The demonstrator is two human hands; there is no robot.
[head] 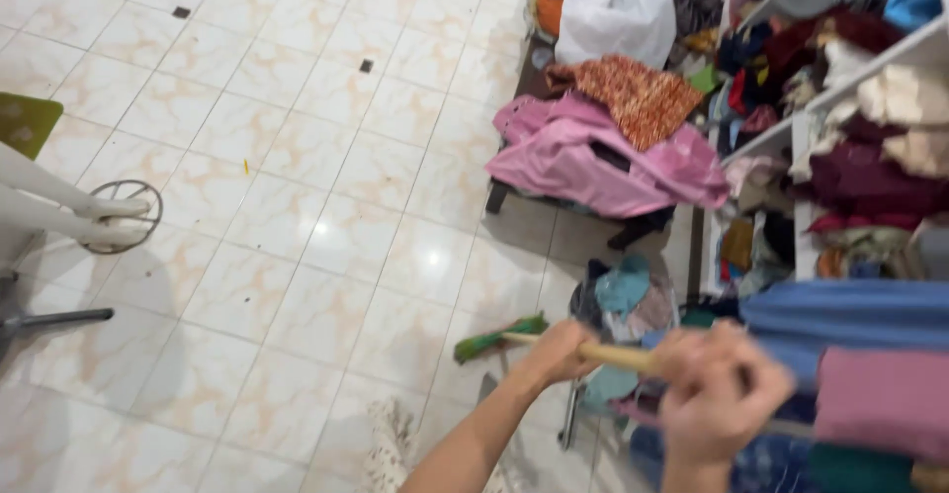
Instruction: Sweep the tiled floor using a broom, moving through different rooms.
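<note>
My left hand (pixel 561 351) and my right hand (pixel 714 396) both grip a wooden stick (pixel 617 356) that runs across the lower middle of the head view. The left hand holds it nearer the green broom head (pixel 497 340), which hovers close to the tiled floor (pixel 297 206). The right hand is closer to me, blurred, with its fingers wrapped around the stick. My left forearm rises from the bottom edge.
A low bench (pixel 496 194) carries pink cloth (pixel 593 162), an orange patterned cloth (pixel 638 97) and a white plastic bag (pixel 618 8). White shelves (pixel 791 137) stuffed with clothes stand at right. A bin of rags (pixel 628 295) sits below. Mannequin legs on a round stand (pixel 114 218) are at left.
</note>
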